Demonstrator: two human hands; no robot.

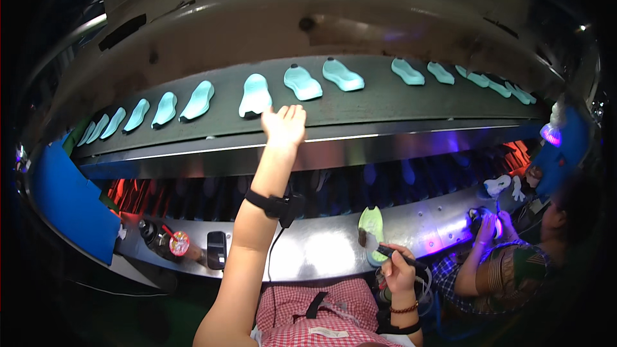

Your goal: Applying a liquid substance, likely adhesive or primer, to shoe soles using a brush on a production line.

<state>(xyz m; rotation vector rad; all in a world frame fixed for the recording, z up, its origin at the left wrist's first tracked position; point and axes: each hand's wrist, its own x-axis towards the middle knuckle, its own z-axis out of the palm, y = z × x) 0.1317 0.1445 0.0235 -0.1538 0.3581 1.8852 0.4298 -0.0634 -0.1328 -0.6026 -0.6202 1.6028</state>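
Observation:
My left hand (285,126) is stretched out over the conveyor belt's near edge, fingers extended and apart. Its fingertips are close to the lower end of a pale turquoise shoe sole (256,94); whether they touch it I cannot tell. Low on the right, my right hand (400,274) is closed around the dark handle of a brush (387,251). The brush head is over a yellow-green, sole-shaped piece (371,222) on the metal ledge, and partly covers it. Whitish material shows around the brush head.
Several more turquoise soles (197,100) lie along the dark belt (222,115). On the metal ledge (308,254) are a phone (216,250), a cup with a red straw (179,243) and a dark bottle (148,230). To the right, a co-worker (508,270) works under purple light.

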